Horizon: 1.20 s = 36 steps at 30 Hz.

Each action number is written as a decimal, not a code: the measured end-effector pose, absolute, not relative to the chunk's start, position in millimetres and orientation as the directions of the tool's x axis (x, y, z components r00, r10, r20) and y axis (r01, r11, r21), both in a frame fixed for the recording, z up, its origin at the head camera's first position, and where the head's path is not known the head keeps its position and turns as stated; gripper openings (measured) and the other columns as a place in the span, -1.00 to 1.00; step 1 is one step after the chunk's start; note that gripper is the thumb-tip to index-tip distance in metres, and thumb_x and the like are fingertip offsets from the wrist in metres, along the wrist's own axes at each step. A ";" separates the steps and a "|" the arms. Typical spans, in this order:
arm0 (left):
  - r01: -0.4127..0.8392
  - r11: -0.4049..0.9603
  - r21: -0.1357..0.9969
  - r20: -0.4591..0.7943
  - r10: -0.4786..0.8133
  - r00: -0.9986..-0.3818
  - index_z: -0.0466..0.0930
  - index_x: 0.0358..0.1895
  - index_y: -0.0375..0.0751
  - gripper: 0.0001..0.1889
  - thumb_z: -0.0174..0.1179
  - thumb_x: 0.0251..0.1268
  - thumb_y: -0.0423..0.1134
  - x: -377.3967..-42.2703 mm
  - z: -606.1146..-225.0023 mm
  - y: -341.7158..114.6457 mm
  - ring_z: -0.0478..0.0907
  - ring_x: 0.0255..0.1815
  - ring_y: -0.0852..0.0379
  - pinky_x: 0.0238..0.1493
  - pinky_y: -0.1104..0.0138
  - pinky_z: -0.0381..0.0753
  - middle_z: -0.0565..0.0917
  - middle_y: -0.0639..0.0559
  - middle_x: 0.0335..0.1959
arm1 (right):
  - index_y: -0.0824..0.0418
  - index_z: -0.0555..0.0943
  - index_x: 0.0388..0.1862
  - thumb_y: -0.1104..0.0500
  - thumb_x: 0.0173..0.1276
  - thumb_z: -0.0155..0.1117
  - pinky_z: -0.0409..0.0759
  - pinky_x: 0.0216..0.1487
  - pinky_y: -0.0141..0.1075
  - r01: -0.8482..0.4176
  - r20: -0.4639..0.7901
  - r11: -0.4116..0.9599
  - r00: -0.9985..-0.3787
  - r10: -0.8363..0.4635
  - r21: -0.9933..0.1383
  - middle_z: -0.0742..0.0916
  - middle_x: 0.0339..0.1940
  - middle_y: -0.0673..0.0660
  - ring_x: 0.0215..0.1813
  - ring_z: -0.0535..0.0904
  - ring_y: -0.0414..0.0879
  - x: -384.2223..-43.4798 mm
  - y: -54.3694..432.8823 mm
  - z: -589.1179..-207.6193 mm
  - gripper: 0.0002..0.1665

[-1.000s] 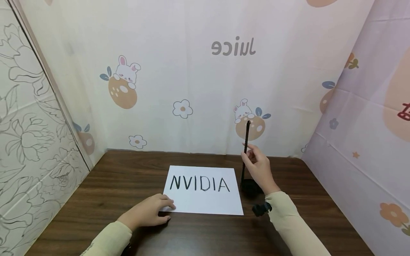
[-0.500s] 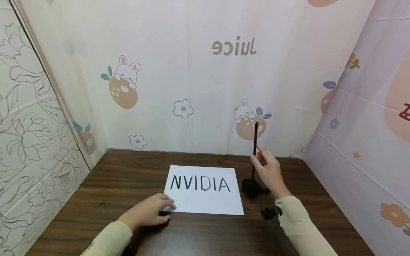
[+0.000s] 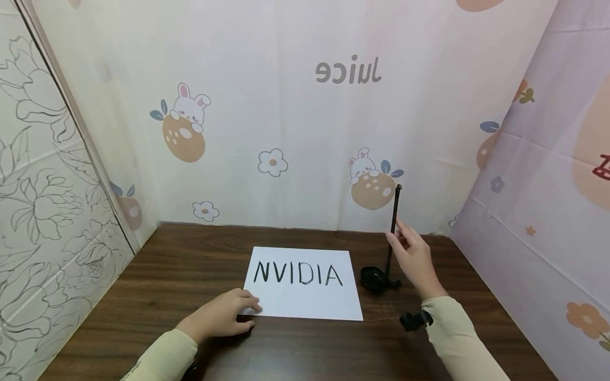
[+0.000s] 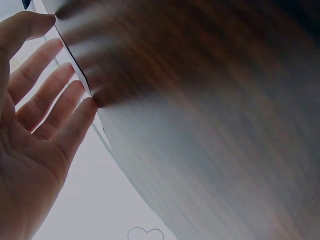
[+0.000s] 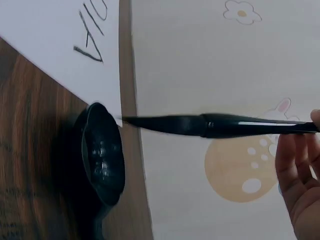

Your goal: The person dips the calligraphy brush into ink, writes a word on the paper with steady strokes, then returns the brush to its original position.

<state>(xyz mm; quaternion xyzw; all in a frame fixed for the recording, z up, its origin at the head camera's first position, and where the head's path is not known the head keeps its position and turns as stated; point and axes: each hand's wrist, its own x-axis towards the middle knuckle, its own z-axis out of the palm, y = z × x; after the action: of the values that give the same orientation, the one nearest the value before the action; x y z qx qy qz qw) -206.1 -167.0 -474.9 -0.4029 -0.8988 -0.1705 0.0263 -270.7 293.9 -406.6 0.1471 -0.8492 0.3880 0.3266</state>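
My right hand (image 3: pixel 416 262) pinches the thin handle of a black writing brush (image 5: pixel 235 126), held nearly upright with its bristles down. Beneath and left of that hand sits a small black ink dish (image 3: pixel 373 279) with a lobed rim and a short handle. The right wrist view shows the bristle tip apart from the dish (image 5: pixel 102 160), close to its rim. White paper (image 3: pixel 305 304) lettered "NVIDIA" in dark strokes lies left of the dish. My left hand (image 3: pixel 216 317) rests at the paper's lower left corner, fingertips on it and thumb on the table.
Everything stands on a dark wooden table (image 3: pixel 305 349). A printed curtain (image 3: pixel 305 121) hangs behind its back edge, with more patterned cloth on both sides. A small black device (image 3: pixel 415 320) is strapped to my right wrist.
My right hand has moved right with the brush, from over the ink dish to its right side. More of the dish shows. The left hand and the paper have stayed put.
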 end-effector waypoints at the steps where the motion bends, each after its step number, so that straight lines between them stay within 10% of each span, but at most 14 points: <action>1: 0.732 0.619 0.285 0.183 0.715 -0.675 0.74 -0.03 -0.09 -0.75 0.36 0.23 -0.21 -206.2 -475.2 -166.9 0.57 0.08 0.03 0.11 0.16 0.58 0.66 0.02 0.04 | 0.31 0.42 0.44 0.19 0.51 0.23 0.41 -0.38 -0.53 -0.491 0.659 0.668 -0.752 -0.001 -0.560 0.59 -0.25 0.11 -0.28 0.49 -0.22 -270.4 296.1 -407.1 -0.42; 22: 0.740 0.610 0.284 0.194 0.719 -0.667 0.75 -0.03 -0.11 -0.75 0.37 0.23 -0.21 -207.4 -475.1 -166.0 0.57 0.07 0.04 0.11 0.17 0.58 0.66 0.02 0.03 | 0.35 0.23 0.55 -0.08 0.57 0.10 0.57 -0.42 -0.22 -0.198 0.218 0.751 -0.973 -0.074 -0.630 0.61 -0.31 0.15 -0.49 0.61 -0.08 -282.5 335.3 -401.6 -0.23; 36: 0.740 0.614 0.274 0.201 0.716 -0.669 0.75 -0.04 -0.10 -0.75 0.37 0.21 -0.21 -207.6 -478.3 -167.4 0.57 0.07 0.04 0.11 0.18 0.58 0.66 0.03 0.03 | 0.44 0.12 0.56 0.07 0.56 0.14 0.71 -0.17 -0.01 -0.052 -0.051 0.673 -0.990 -0.132 -0.738 0.59 -0.11 0.28 -0.30 0.67 -0.01 -303.8 340.0 -420.3 -0.21</action>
<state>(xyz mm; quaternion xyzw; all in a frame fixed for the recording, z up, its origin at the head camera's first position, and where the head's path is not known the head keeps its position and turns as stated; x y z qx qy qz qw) -207.6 -167.4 -478.3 -0.4053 -0.8978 -0.1688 0.0355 -303.8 340.0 -420.3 0.0502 -0.9133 0.4011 -0.0497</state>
